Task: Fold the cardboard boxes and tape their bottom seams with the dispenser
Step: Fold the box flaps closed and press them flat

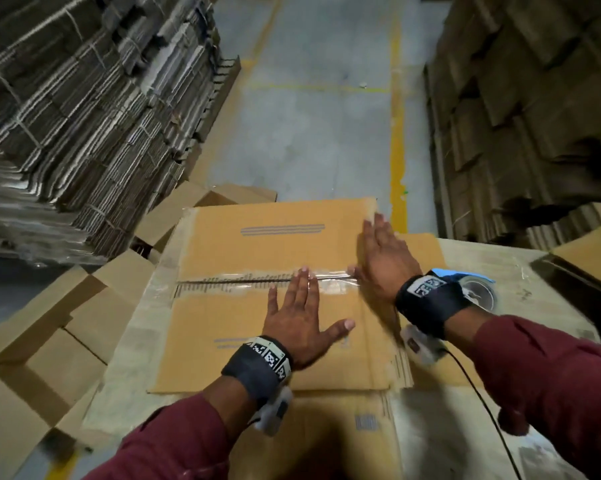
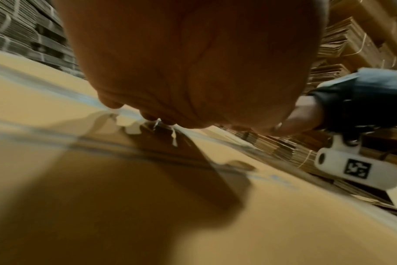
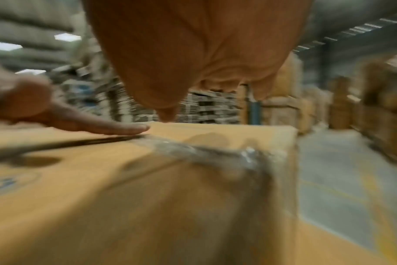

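The left hand (image 1: 297, 318) lies flat with fingers spread on the near flap of the cardboard box (image 1: 268, 355), its fingertips (image 1: 304, 271) on the clear tape (image 1: 330, 277) at the centre seam (image 1: 229, 280). The right hand (image 1: 384, 254) is also flat and wide, holding nothing, at the box's right edge where the tape turns over. The box sits bottom-up on the cardboard-covered desk (image 1: 521, 268), and the tape dispenser (image 1: 479, 289) rests just behind the right wrist. To do this well, I would rub firmly along the strip toward the untaped left stretch, keeping both flaps butted together so no gap opens
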`<state>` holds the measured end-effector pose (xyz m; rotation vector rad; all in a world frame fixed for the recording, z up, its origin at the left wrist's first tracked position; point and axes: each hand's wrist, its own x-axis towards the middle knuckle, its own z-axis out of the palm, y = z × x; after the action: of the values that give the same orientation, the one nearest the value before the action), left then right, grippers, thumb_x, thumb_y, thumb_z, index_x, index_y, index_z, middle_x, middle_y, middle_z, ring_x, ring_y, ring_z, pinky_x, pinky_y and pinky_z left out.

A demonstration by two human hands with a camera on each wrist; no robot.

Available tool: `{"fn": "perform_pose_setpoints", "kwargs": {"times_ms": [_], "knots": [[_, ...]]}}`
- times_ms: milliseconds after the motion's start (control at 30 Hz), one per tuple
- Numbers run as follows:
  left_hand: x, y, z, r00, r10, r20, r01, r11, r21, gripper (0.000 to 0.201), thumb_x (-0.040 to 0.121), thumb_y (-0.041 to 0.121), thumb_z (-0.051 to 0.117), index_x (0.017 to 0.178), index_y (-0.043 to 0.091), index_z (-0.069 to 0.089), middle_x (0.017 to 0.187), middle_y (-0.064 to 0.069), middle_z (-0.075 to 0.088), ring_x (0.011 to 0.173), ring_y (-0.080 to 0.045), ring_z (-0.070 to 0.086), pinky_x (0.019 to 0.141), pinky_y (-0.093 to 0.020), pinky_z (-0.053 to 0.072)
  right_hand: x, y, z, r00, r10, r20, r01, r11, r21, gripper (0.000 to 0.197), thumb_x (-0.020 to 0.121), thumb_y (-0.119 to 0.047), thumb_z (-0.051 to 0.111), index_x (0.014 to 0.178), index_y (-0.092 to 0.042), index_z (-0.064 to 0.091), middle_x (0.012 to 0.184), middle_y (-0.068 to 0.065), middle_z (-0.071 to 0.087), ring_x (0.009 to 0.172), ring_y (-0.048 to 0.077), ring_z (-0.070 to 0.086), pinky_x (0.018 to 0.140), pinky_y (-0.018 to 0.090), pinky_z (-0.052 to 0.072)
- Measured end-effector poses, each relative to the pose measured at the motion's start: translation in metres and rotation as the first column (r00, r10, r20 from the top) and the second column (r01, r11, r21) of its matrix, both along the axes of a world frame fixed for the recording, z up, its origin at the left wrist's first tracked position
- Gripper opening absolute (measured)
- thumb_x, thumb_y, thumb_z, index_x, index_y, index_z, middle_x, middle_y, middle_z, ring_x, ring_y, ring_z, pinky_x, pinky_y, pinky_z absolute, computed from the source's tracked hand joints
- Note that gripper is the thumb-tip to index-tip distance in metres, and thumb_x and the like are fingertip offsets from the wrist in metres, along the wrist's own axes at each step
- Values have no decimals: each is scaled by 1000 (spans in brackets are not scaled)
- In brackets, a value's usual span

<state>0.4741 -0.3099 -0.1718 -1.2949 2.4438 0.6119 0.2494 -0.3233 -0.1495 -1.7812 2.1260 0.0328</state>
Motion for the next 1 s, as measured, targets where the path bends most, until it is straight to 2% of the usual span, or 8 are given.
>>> {"fn": "perform_pose_setpoints", "kwargs": {"times_ms": [67,133,367,467,633,800,933,1000], "knots": [[29,-11,-2,999,42,27,-42,999,-3,117,80,97,0,160,15,-23,165,0,-35,154,-16,-29,124,-58,-12,29,2,8,934,351,-72,-354,935,-30,85,104,-58,32,161,-11,-10,165,9,-26,157,24,-10,126,53,8],[59,-19,-5,997,46,59,-45,999,-15,117,79,98,-1,160,16,-23,164,1,-36,154,-16,-29,123,-59,-13,58,1,7,858,514,-3,-513,858,32,88,98,-70,12,162,-13,-9,166,5,-25,156,19,-12,122,46,0],[93,-28,-9,998,-51,38,52,999,-6,118,79,97,2,163,16,-16,168,0,-30,154,-14,-29,120,-61,-17,95,-1,-19,781,620,-79,-570,758,317,116,71,-89,-18,160,-15,-17,161,1,-34,153,19,-23,123,59,-2],[102,-33,2,1000,-24,10,24,1000,1,121,78,99,2,162,13,-17,168,-2,-27,155,-15,-27,120,-61,-17,103,-3,-11,770,631,-96,-581,755,304,114,73,-90,-15,159,-14,-20,162,3,-35,153,22,-25,123,58,-6],[160,-49,14,986,168,0,-167,985,-40,122,74,97,-9,161,14,-19,166,-4,-31,156,-19,-26,122,-62,-13,157,-15,2,750,661,-29,-644,739,198,109,78,-86,-19,160,-16,-16,164,3,-31,152,20,-25,121,47,-8],[210,-52,-3,986,165,12,-165,986,5,123,72,97,-13,160,13,-22,164,-4,-36,153,-17,-32,125,-56,-11,204,-29,-13,723,690,-20,-664,703,254,93,95,-77,6,161,-14,-11,165,2,-28,154,19,-20,124,57,-4],[219,-55,-4,967,189,-170,-177,981,83,129,67,99,-14,162,12,-19,166,-8,-33,154,-20,-30,128,-51,-8,210,-30,-9,728,685,-26,-651,703,286,94,95,-79,11,161,-16,-15,163,-1,-32,154,18,-21,125,57,-2],[225,-56,0,909,290,-300,-261,956,132,128,67,100,-11,162,15,-20,164,-4,-36,153,-18,-31,126,-48,-12,213,-31,-2,729,684,-16,-657,706,264,100,89,-86,4,160,-19,-18,164,-1,-31,154,19,-21,125,54,-4]]}}
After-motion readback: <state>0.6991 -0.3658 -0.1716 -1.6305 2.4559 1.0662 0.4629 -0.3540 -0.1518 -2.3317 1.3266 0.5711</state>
